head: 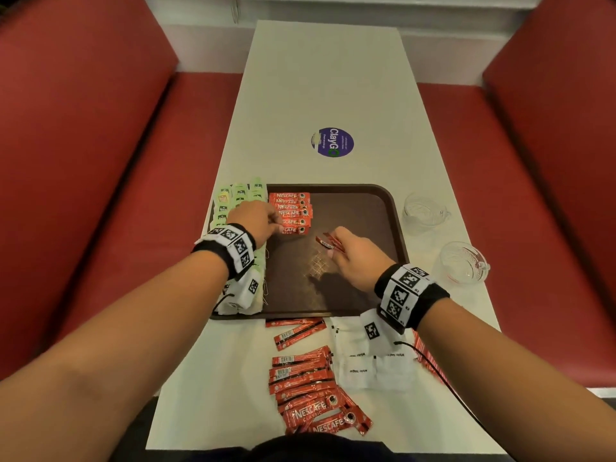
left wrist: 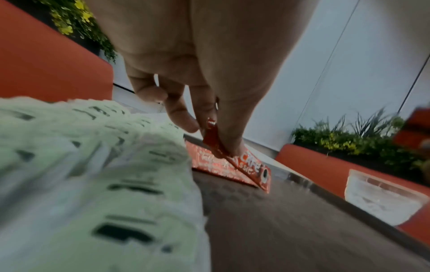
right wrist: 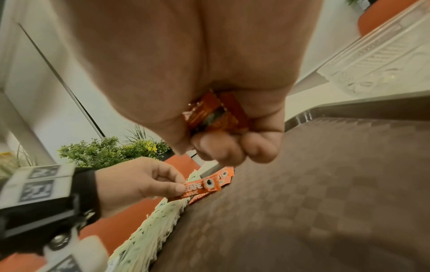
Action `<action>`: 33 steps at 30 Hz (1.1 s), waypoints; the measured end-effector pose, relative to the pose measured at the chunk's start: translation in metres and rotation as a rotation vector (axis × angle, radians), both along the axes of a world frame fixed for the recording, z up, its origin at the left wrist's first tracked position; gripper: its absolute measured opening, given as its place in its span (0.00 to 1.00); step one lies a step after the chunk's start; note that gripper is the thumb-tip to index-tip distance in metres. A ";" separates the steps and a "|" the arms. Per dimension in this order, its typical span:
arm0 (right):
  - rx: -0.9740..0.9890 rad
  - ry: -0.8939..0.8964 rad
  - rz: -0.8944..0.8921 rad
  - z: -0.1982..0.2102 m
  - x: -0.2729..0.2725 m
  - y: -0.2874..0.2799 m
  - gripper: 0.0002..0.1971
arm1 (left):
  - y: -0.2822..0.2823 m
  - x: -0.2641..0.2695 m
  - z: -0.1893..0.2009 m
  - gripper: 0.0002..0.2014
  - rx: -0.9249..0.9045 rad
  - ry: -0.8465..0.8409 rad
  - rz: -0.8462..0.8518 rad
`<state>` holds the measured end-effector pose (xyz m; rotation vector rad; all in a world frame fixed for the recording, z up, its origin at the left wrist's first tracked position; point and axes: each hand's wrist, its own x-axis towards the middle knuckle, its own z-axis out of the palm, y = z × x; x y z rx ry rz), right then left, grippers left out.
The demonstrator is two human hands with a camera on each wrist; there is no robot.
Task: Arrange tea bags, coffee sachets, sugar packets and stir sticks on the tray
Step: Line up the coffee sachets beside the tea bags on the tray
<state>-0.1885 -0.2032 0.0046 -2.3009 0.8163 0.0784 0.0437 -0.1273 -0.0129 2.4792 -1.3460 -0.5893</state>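
L hand (head: 255,219) pinches a red coffee sachet (head: 294,230) by its near end, thumb on top, fingertips (left wrist: 186,121) under; the sachet's far end touches the tray at the near end of the sachet row (head: 292,210). In the L wrist view the held sachet (left wrist: 235,160) slants down onto the row. R wrist view shows the same pinch (right wrist: 197,188).

R hand (head: 355,258) is curled round a small bunch of sachets (head: 328,243), ends poking out toward the L; it hovers over the tray middle. R wrist view: the bunch (right wrist: 209,112) sits betw palm and curled fingers (right wrist: 217,149).

Tray (head: 383,208) is dark brown, textured. Sachet row lies along its L-centre, overlapping, logos up. Tea bags (head: 238,195), pale green, run in overlapping columns down the tray's L side, partly under the L wrist.

Off the tray, near edge of the table (head: 326,78): loose sachets (head: 306,385) in a scattered pile, white sugar packets (head: 366,365) just R of them, red striped sticks (head: 423,351) partly hidden under the R wrist. Two clear glass cups (head: 425,211) (head: 463,263) stand R of the tray, apart from it. A round purple sticker (head: 332,142) sits further up the table. Red bench seats (head: 100,161) flank both sides.
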 end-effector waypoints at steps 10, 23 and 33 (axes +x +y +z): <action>0.074 -0.015 -0.007 -0.002 -0.001 0.001 0.05 | -0.038 0.003 -0.016 0.08 0.189 -0.304 -0.066; 0.066 -0.053 -0.032 0.007 0.006 -0.003 0.09 | -0.052 -0.007 -0.001 0.16 0.346 -0.263 -0.262; 0.057 -0.131 -0.110 0.006 0.004 -0.005 0.12 | -0.017 -0.029 0.027 0.13 -0.117 0.207 -0.438</action>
